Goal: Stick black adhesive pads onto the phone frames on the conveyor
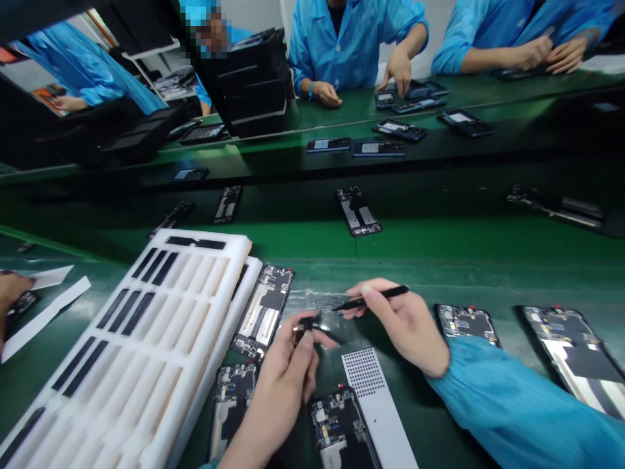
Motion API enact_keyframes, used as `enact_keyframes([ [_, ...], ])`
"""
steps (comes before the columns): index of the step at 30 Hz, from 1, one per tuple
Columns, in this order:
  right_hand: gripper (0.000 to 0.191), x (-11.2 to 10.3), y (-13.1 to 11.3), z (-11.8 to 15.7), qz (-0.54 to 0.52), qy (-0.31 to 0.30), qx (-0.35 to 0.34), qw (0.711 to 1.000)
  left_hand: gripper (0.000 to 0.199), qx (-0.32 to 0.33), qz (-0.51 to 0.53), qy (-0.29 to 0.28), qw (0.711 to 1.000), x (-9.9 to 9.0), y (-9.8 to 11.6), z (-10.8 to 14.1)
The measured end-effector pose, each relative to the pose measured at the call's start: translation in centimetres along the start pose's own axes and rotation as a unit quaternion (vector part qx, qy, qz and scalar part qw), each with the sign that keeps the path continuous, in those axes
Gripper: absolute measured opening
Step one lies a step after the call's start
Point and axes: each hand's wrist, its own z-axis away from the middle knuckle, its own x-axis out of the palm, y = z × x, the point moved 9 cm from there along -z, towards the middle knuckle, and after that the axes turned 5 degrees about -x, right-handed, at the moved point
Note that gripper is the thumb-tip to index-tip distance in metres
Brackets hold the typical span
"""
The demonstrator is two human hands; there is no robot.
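Near the middle of the bench, my left hand pinches a small dark part. To its right, my right hand holds black tweezers, their tip pointing left toward that part. Under the tweezers' tip lies a clear sheet with small dark dots. A white strip with rows of black dots lies below my right hand. Beside that strip, at the bottom, is an opened phone. Another opened phone lies up and left of my left hand, and a third is partly behind my left forearm.
White foam trays with black strips in some slots are stacked at left. Two opened phones lie at right, partly under my sleeve. Beyond, a belt carries an opened phone. People in blue coats work opposite; another person's hand shows at far left.
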Motion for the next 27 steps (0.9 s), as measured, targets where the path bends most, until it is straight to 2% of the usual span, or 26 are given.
enact_keyframes([
  [1,0.033,-0.2,-1.1,0.3,0.001,-0.001,-0.013,1.0,0.028,-0.048,0.141,-0.048,0.988,0.8,-0.1,0.4],
  [2,0.031,-0.2,-2.0,0.7,-0.001,-0.006,-0.024,1.0,0.024,-0.084,0.256,-0.091,0.959,1.6,0.2,0.8],
  [3,0.029,-0.1,-2.8,1.0,-0.008,-0.015,-0.03,0.999,0.02,-0.105,0.34,-0.127,0.926,2.3,0.7,1.2],
  [4,0.028,0.1,-3.3,1.4,-0.019,-0.026,-0.031,0.999,0.017,-0.111,0.378,-0.149,0.907,2.8,1.3,1.6],
  [7,0.029,0.9,-3.7,2.0,-0.052,-0.052,-0.023,0.997,0.014,-0.098,0.398,-0.18,0.894,3.2,2.4,2.0],
  [13,0.025,1.0,-4.0,2.2,-0.05,-0.041,-0.048,0.997,0.01,-0.083,0.401,-0.194,0.892,3.3,2.6,2.3],
  [22,0.021,0.7,-4.3,2.8,0.012,-0.032,-0.108,0.994,0.021,-0.076,0.415,-0.199,0.884,3.7,2.1,2.2],
  [27,0.021,0.8,-4.4,3.3,0.032,-0.035,-0.143,0.989,0.023,-0.072,0.452,-0.172,0.872,3.5,1.7,2.2],
])
